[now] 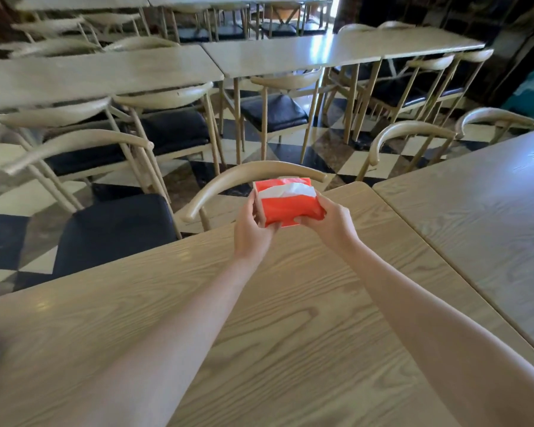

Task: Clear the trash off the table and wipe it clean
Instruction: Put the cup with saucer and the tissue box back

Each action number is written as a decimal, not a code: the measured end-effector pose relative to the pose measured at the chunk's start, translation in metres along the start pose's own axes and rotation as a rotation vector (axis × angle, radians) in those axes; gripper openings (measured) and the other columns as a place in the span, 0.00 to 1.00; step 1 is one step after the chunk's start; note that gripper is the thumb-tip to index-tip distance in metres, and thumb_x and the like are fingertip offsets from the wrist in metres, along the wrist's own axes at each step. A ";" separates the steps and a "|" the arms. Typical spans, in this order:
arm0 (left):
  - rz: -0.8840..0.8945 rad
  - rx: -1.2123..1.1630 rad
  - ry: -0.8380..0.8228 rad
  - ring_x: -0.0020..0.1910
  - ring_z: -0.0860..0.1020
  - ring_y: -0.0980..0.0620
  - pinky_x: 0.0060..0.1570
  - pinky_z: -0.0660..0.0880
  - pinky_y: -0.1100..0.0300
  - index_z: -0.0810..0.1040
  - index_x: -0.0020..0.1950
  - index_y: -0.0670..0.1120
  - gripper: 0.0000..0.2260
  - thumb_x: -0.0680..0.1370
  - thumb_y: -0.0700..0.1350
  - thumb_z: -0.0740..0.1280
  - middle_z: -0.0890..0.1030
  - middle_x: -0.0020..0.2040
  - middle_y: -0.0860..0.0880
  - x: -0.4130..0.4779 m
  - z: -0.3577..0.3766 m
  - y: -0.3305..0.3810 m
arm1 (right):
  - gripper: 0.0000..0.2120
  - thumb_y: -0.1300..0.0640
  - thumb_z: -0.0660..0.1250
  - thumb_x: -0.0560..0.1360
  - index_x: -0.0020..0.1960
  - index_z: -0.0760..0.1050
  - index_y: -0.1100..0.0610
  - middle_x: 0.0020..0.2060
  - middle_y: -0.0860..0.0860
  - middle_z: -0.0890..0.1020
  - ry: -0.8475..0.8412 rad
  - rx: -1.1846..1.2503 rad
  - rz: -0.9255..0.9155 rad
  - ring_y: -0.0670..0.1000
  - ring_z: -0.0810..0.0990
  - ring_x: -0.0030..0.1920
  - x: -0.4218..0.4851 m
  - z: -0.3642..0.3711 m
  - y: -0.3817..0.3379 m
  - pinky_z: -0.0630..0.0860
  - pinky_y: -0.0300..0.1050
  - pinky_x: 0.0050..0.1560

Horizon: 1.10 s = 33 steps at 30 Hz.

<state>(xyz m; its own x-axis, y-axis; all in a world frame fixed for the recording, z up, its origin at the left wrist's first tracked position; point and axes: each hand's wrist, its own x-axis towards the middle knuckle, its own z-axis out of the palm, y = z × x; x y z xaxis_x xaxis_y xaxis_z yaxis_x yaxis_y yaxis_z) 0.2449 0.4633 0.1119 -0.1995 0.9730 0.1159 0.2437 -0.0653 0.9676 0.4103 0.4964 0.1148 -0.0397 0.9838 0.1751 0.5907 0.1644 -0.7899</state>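
Both my hands hold a red tissue pack (pixel 290 208) above the far edge of the light wooden table (pixel 198 318). White tissue sticks out of the slot on the pack's top. My left hand (pixel 252 226) grips the pack's left end, with the thumb on top. My right hand (pixel 330 221) grips its right end from below and the side. No trash shows on the visible part of the table.
A curved-back chair (pixel 247 177) is tucked in just beyond the pack. A second wooden table (pixel 481 217) adjoins on the right. Rows of more tables and black-cushioned chairs (pixel 173 131) stand on the checkered floor beyond.
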 end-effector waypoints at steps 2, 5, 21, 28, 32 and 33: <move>0.042 -0.026 0.045 0.57 0.72 0.63 0.46 0.70 0.79 0.65 0.71 0.47 0.32 0.71 0.41 0.74 0.75 0.62 0.52 -0.001 -0.026 0.008 | 0.29 0.53 0.76 0.67 0.65 0.72 0.57 0.40 0.42 0.77 -0.007 -0.012 -0.047 0.38 0.73 0.36 0.000 0.011 -0.028 0.66 0.18 0.37; 0.078 -0.056 0.124 0.53 0.73 0.68 0.48 0.70 0.76 0.69 0.65 0.52 0.26 0.70 0.41 0.75 0.74 0.55 0.62 -0.005 -0.075 0.017 | 0.30 0.54 0.76 0.67 0.67 0.72 0.54 0.40 0.42 0.79 -0.012 0.018 -0.097 0.38 0.75 0.37 -0.004 0.038 -0.073 0.67 0.19 0.36; -0.075 0.075 0.399 0.51 0.76 0.66 0.48 0.71 0.73 0.72 0.64 0.58 0.26 0.69 0.43 0.75 0.76 0.50 0.67 -0.098 -0.363 -0.057 | 0.30 0.52 0.73 0.69 0.68 0.68 0.46 0.42 0.40 0.78 -0.278 0.130 -0.254 0.40 0.77 0.42 -0.101 0.287 -0.234 0.70 0.24 0.38; -0.183 0.142 0.359 0.46 0.80 0.49 0.46 0.78 0.57 0.77 0.54 0.43 0.13 0.70 0.37 0.72 0.81 0.46 0.49 -0.145 -0.409 -0.136 | 0.27 0.53 0.73 0.69 0.66 0.70 0.51 0.47 0.47 0.82 -0.455 -0.030 -0.185 0.49 0.80 0.48 -0.159 0.367 -0.220 0.75 0.38 0.46; -0.268 0.175 0.295 0.51 0.79 0.50 0.51 0.75 0.61 0.71 0.65 0.44 0.21 0.73 0.36 0.68 0.79 0.50 0.51 -0.155 -0.411 -0.167 | 0.27 0.55 0.73 0.68 0.65 0.70 0.53 0.51 0.49 0.82 -0.493 -0.109 -0.101 0.53 0.79 0.53 -0.176 0.391 -0.207 0.75 0.47 0.49; -0.280 0.166 0.270 0.53 0.78 0.51 0.54 0.75 0.59 0.68 0.70 0.45 0.24 0.74 0.36 0.66 0.78 0.52 0.50 -0.157 -0.410 -0.173 | 0.25 0.55 0.73 0.67 0.63 0.72 0.53 0.48 0.48 0.82 -0.486 -0.106 -0.075 0.53 0.79 0.51 -0.179 0.394 -0.204 0.74 0.44 0.45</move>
<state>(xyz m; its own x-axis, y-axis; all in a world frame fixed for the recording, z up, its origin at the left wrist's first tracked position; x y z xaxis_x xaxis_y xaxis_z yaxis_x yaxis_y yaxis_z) -0.1550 0.2317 0.0183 -0.5163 0.8535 -0.0707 0.2898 0.2518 0.9234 -0.0204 0.3149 0.0126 -0.4409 0.8936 -0.0842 0.6497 0.2530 -0.7168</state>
